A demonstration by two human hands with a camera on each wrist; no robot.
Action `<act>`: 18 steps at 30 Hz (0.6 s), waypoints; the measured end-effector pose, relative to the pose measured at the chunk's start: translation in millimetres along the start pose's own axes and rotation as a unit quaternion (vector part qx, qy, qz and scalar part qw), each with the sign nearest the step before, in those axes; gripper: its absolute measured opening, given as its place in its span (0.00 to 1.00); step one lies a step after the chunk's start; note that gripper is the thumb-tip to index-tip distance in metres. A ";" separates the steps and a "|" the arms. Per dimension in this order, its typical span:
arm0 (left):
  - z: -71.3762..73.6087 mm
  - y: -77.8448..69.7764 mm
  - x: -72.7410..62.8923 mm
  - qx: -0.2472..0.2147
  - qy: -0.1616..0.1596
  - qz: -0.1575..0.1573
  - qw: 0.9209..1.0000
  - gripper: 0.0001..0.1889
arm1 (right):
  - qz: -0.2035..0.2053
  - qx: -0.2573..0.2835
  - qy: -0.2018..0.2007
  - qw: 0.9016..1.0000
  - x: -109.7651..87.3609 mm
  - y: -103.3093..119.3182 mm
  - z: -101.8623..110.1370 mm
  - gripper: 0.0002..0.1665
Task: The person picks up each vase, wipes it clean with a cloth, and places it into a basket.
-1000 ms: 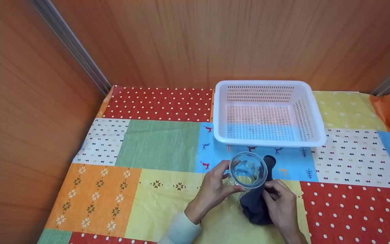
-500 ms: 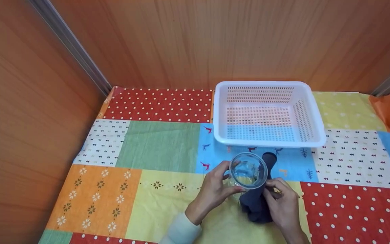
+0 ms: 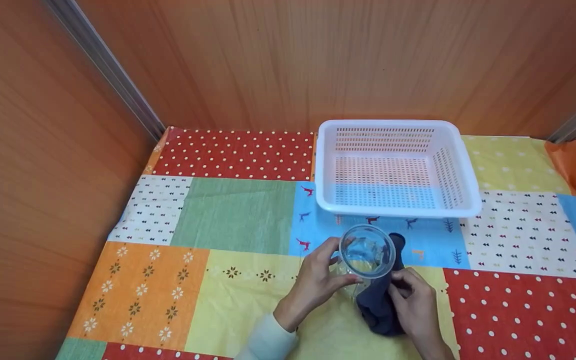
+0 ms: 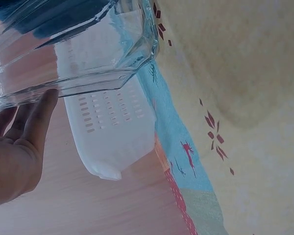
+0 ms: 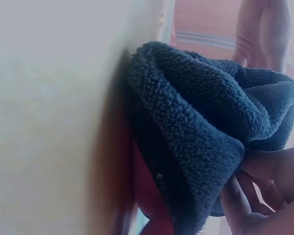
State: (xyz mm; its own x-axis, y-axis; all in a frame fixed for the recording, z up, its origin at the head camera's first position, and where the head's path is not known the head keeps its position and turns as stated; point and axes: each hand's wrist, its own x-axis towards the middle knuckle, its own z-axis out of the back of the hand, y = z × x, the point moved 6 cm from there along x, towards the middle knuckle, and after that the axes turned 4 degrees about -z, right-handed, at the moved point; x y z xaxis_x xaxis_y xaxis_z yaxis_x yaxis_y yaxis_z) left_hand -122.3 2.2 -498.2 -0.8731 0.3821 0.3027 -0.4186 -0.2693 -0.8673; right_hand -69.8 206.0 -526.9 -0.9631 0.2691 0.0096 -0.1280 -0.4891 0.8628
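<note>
1. L hand (image 3: 313,277) grips glass jar (image 3: 366,252) from its L – thumb on near side, fingers farther round.
2. R hand (image 3: 418,302) pinches dark fluffy cloth (image 3: 379,307), which lies agst jar's R side; one end pokes out far, bulk hangs near.
3. Jar is b/w both hands, near side of scene, R of ctr – mouth up.
4. White slotted basket (image 3: 398,212) sits far of jar, apart, on patchwork tablecloth (image 3: 243,210).
5. Wood-grain panel (image 3: 288,65) at far edge.
</note>
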 end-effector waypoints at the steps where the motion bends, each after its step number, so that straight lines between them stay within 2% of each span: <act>1: 0.0 0.1 -0.1 0.002 0.000 0.001 1.000 0.37 | -0.013 -0.005 0.007 1.000 0.6 -2.1 -0.8 0.11; 6: -1.3 1.5 -0.5 0.001 0.000 0.006 1.000 0.36 | -0.046 -0.018 0.028 0.998 2.3 -6.8 -2.6 0.11; 18: -1.5 2.8 0.2 0.003 0.004 0.008 1.000 0.37 | -0.037 -0.012 0.020 0.999 0.6 -0.2 -0.5 0.12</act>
State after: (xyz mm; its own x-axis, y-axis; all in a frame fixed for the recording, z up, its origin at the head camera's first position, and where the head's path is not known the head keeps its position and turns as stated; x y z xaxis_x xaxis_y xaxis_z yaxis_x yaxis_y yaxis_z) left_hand -123.3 2.9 -501.2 -0.8779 0.3847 0.2851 -0.4057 -0.2814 -0.8696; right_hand -70.5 205.9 -527.3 -0.9592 0.2727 -0.0749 -0.2051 -0.4883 0.8482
